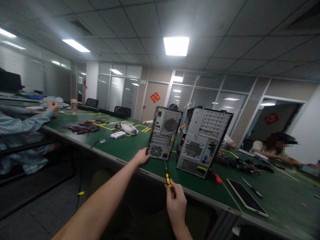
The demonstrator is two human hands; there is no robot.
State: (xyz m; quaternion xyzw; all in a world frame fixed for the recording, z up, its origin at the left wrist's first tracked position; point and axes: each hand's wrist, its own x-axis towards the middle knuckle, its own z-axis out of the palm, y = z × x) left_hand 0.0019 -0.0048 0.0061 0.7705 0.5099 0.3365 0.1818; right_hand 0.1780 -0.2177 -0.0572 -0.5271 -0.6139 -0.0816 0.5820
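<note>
A yellow-and-black screwdriver (pixel 167 177) is pinched by its handle in my right hand (pixel 176 200). Its thin shaft points up to the lower rear edge of the smaller computer case (pixel 162 140), near the power socket; whether the tip meets a screw is too small to tell. My left hand (pixel 142 156) grips that case at its lower left side, its fingertips partly hidden behind the edge. This case stands upright with its rear panel facing me. Close to its right is a larger computer case (pixel 200 146), also upright, its left side open with wires showing inside.
Right of the cases lie a red-handled tool (pixel 218 178), a phone (pixel 246 196), a pen-like tool (pixel 252 187) and black cables (pixel 242 165). To the left are a white power strip (pixel 118 134), a round white fan (pixel 129 128) and bundled wires (pixel 83 128). Other people sit around the table.
</note>
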